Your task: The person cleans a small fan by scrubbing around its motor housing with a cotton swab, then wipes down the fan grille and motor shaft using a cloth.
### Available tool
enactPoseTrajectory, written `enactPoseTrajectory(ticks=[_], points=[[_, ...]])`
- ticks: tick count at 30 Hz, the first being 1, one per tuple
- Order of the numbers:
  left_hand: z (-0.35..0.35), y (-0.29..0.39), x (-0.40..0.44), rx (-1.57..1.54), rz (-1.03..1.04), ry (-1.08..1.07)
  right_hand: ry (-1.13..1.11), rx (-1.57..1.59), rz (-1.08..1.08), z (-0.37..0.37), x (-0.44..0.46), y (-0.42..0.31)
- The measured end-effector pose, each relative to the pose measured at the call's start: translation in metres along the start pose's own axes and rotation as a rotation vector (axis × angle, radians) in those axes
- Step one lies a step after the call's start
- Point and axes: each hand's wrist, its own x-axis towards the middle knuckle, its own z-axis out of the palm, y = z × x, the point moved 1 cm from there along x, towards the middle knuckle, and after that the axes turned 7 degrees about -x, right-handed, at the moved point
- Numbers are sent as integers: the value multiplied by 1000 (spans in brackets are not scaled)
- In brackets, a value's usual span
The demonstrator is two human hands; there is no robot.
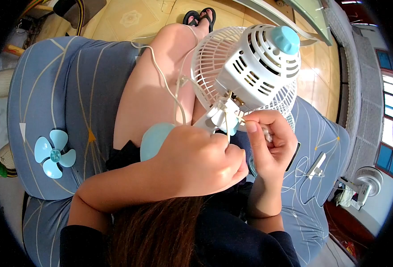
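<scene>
While sitting on the patterned grey-blue sofa (100, 58), working with both hands at the white fan (250, 66) just above the lap! Looking straight down onto the slotted motor housing (245, 78), with the pale-blue knob (285, 40) at its far end and the white grille (207, 53) beyond. Pinching a thin cream wire (240, 118) with the right hand (274, 142), pressing thumb and forefinger together on it, right beside the white bracket (224, 111) under the housing. Curling the other right fingers inward, too, and showing something small and whitish (267, 133) at the palm, without revealing its shape. Over to the left hand (196, 155): showing its back, bending the fingers under and out of sight just below the bracket, meeting a second pale wire (227, 131) near the knuckles, and not being able to tell what, if anything, is being clamped there. Catching a rounded pale-blue part (154, 140) partly behind that hand, and the cream cord (160, 73) looping across the bare thigh (147, 89). Out left, seeing the four-bladed blue propeller (55, 154) lying on the sofa, well apart from the fan. Out right, spotting a white power strip (316, 166) on the sofa and, farther off, another white fan (369, 180).
</scene>
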Motion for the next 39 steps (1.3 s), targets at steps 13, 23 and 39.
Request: enactPoseTrajectory(ticks=[13,23,39], points=[[-1,0,1,-13,-2,-4,29,-62,-26,-7,-4,2],[0,1,-1,4,-24,-3,18,-13,5,-2,-5,2],[1,1,-1,-22,-6,-12,54,-94,-44,3,-2,-3]])
